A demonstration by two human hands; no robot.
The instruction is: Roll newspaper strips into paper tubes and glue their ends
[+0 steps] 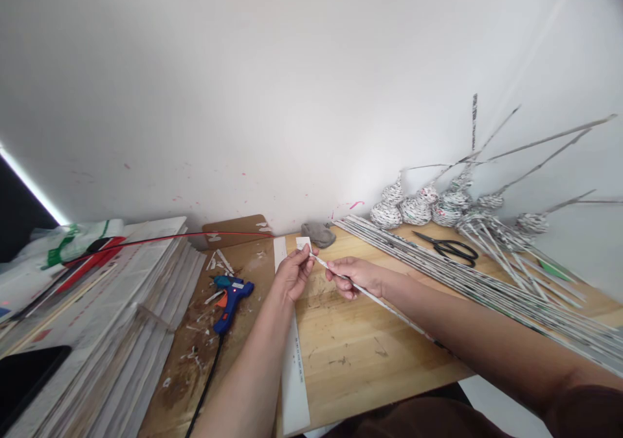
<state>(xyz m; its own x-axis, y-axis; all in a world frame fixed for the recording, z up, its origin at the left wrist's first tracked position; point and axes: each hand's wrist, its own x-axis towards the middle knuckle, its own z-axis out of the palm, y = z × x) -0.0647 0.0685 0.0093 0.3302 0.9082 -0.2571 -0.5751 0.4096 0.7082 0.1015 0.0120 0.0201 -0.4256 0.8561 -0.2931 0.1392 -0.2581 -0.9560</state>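
A thin rolled paper tube (389, 309) slants across the wooden tabletop between my hands and runs down to the right beneath my right forearm. At its far end a pale flap of unrolled paper (303, 241) sticks up. My left hand (294, 273) pinches that end between thumb and fingers. A short way down the tube, my right hand (359, 276) is closed around it. Just behind my hands lies a crumpled grey cloth (318, 234). Below my left hand, a white strip (295, 386) runs along the board.
A blue glue gun (232, 305) lies on a stained brown board at left, beside a tall stack of newspapers (146, 334). Many paper tubes (413, 253), black-handled scissors (452, 250) and several woven gourd shapes (416, 209) with long sticks occupy the right, near the wall.
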